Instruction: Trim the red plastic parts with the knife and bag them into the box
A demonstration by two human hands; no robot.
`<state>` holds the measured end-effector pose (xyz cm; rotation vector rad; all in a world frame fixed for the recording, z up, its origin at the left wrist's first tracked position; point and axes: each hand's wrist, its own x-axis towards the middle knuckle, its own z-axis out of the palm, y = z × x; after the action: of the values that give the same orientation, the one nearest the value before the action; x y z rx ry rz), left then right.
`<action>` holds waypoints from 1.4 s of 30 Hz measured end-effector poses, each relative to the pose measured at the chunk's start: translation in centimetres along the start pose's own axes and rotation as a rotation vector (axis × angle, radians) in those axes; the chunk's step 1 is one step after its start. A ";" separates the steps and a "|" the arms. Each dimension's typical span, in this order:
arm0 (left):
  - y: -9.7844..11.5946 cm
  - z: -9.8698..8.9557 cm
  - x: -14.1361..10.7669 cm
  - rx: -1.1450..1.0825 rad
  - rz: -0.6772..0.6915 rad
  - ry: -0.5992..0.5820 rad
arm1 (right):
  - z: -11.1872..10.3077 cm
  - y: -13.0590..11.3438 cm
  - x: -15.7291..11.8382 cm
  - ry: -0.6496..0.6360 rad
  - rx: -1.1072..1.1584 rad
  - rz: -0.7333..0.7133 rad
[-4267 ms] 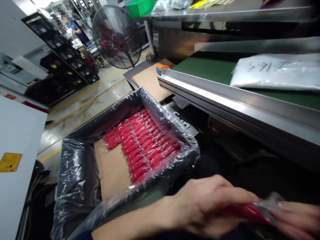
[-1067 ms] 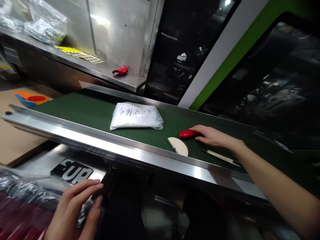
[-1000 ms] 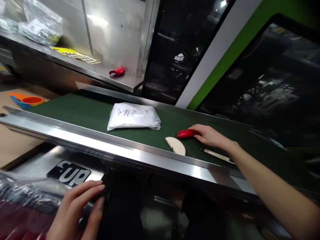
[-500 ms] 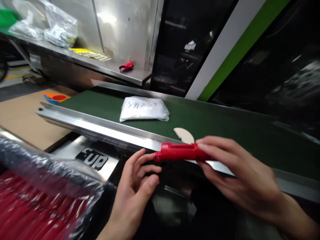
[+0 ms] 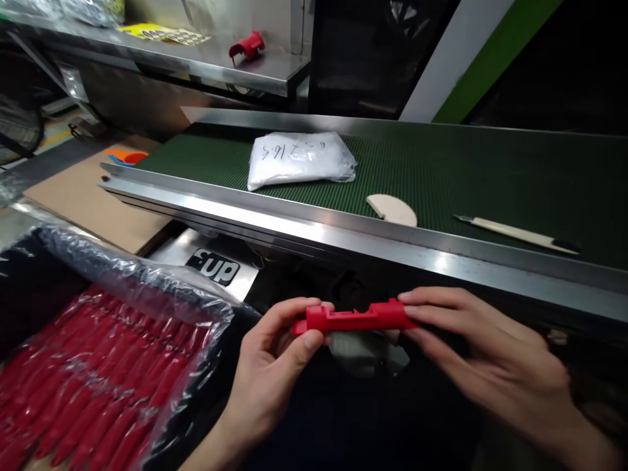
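A red plastic part is held level between my two hands, in front of the conveyor's metal edge. My left hand pinches its left end between thumb and fingers. The fingers of my right hand close on the right end. Cutouts show along the part's upper side. At the lower left stands a lined bin with rows of similar red parts in it.
The green conveyor belt carries a white plastic packet, a beige curved piece and a pale-handled knife. Behind is a metal shelf with another red part and a yellow sticker sheet. Cardboard lies left.
My left hand has closed on the red part's left end, where its fingers were spread before. The part looks turned about its length. The view has tipped down, showing more bin and the knife.
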<state>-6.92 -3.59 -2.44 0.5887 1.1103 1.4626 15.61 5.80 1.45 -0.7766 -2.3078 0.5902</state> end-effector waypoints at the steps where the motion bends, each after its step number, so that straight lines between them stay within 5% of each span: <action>1: -0.1 -0.1 0.0 0.006 -0.008 0.003 | 0.0 0.0 0.0 0.001 0.011 -0.001; 8: -0.3 -0.3 0.0 -0.039 -0.126 0.075 | 0.3 0.3 0.0 -0.008 0.156 0.125; 12: -0.2 -0.3 0.1 -0.100 -0.197 0.009 | 0.4 0.2 0.1 -0.020 0.239 0.268; 22: -1.2 -0.9 0.2 -0.006 -0.123 0.022 | 1.2 1.4 -0.6 -0.131 0.648 0.714; 31: -2.0 -2.2 0.4 0.200 -0.109 0.013 | 1.7 0.6 0.7 -0.162 0.880 0.862; 35: -1.9 -3.1 0.2 0.353 -0.032 -0.018 | 1.4 0.5 1.4 -0.172 0.632 0.721; 39: -1.6 -3.0 0.1 0.670 0.136 -0.171 | 1.9 -1.5 2.6 -0.327 0.277 0.212; 42: -1.3 -1.8 0.2 0.607 0.173 -0.220 | 3.3 -3.4 4.3 -0.391 0.204 -0.143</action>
<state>-7.89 -4.03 -4.42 1.2644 1.3518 1.1544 9.36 5.50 2.83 -0.4221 -2.5719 0.9642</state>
